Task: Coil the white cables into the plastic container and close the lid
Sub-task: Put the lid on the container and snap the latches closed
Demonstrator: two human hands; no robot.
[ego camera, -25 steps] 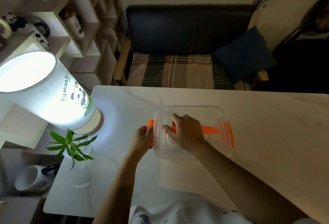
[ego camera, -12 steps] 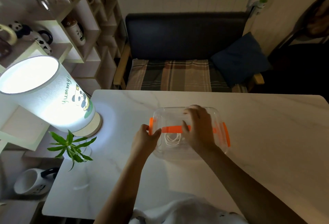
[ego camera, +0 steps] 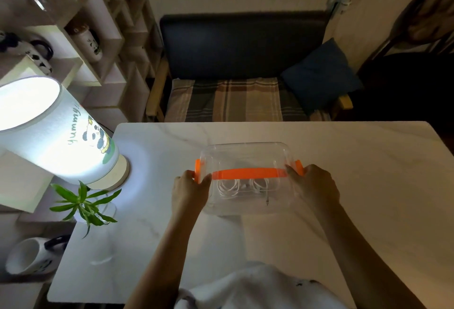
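Note:
A clear plastic container (ego camera: 245, 154) with its clear lid on top rests on the white marble table (ego camera: 356, 186). An orange handle (ego camera: 248, 173) lies across the lid, and orange clips sit at both ends. Coiled white cables (ego camera: 242, 187) show through the plastic inside. My left hand (ego camera: 190, 192) grips the container's left end at the orange clip (ego camera: 197, 170). My right hand (ego camera: 313, 186) grips the right end at the other orange clip (ego camera: 299, 166).
A lit panda lamp (ego camera: 56, 134) stands at the table's left edge, with a small green plant in a glass (ego camera: 83, 203) in front of it. Shelves with mugs are further left. A dark sofa (ego camera: 240, 63) with a blue cushion lies beyond the table.
My right hand has left the top of the lid and moved to the container's right end. My left hand stays at the left clip. The cables are now visible.

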